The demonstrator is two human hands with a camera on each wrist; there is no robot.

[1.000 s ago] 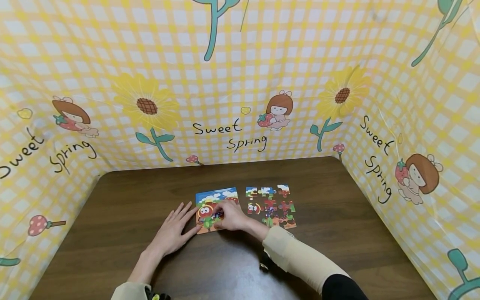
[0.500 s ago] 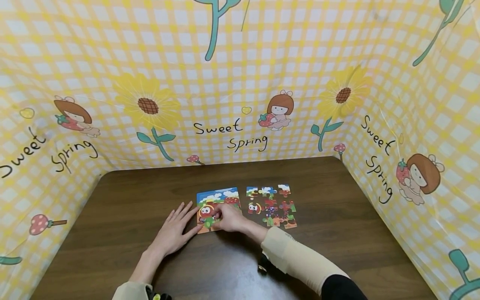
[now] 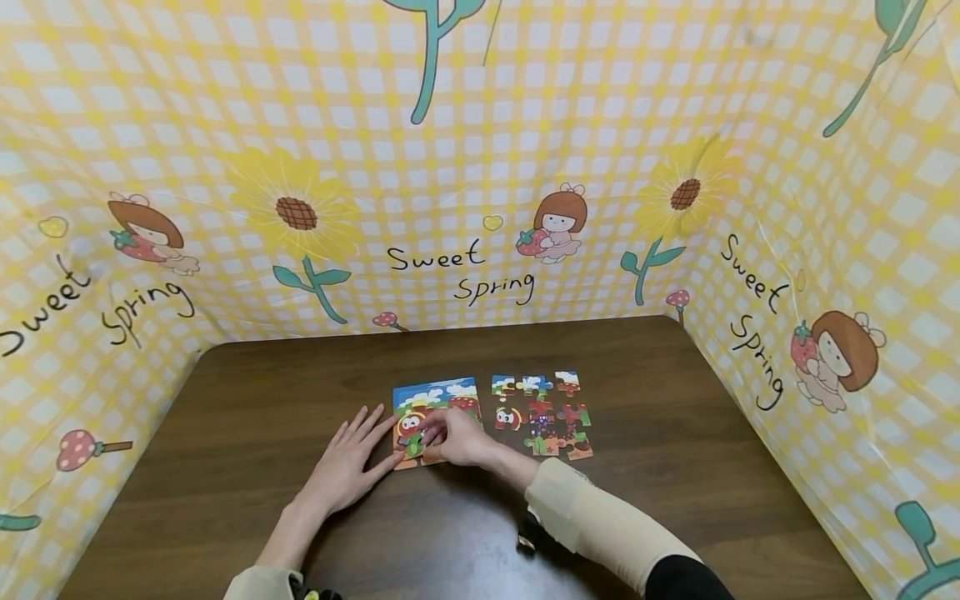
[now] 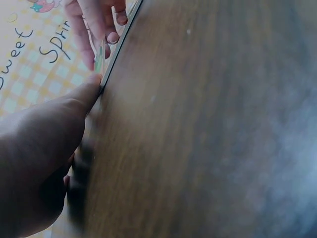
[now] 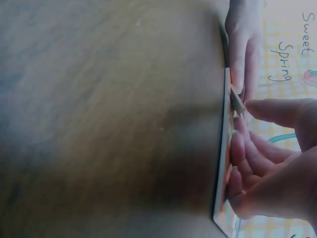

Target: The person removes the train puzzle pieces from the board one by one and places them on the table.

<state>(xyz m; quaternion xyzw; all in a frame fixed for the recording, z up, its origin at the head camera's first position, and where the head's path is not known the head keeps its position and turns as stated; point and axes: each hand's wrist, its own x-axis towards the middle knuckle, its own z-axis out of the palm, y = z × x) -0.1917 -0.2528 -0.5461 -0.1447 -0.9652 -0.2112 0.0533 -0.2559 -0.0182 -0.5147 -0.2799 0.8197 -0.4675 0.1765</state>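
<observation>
A thin jigsaw puzzle board (image 3: 442,390), printed with sky, clouds and a red cartoon figure, lies on the brown table. Spread over the table at its left side, my left hand (image 3: 347,458) touches the board's edge with thumb and fingertip. Over the board's lower middle, my right hand (image 3: 461,437) pinches a puzzle piece (image 5: 237,102) between thumb and fingers. That piece tilts up from the board in the right wrist view, and its printed face is mostly hidden. The left wrist view also shows the piece (image 4: 98,63) just beyond the left thumb.
Several loose puzzle pieces (image 3: 573,414) lie to the right of the board, some of them touching or overlapping. A yellow checked cloth (image 3: 450,167) with flowers and lettering stands around the back and sides of the table (image 3: 262,392).
My right hand's fingers shift slightly over the board, and the dark purple patch seen between them a second ago is now covered. The left hand stays in place.
</observation>
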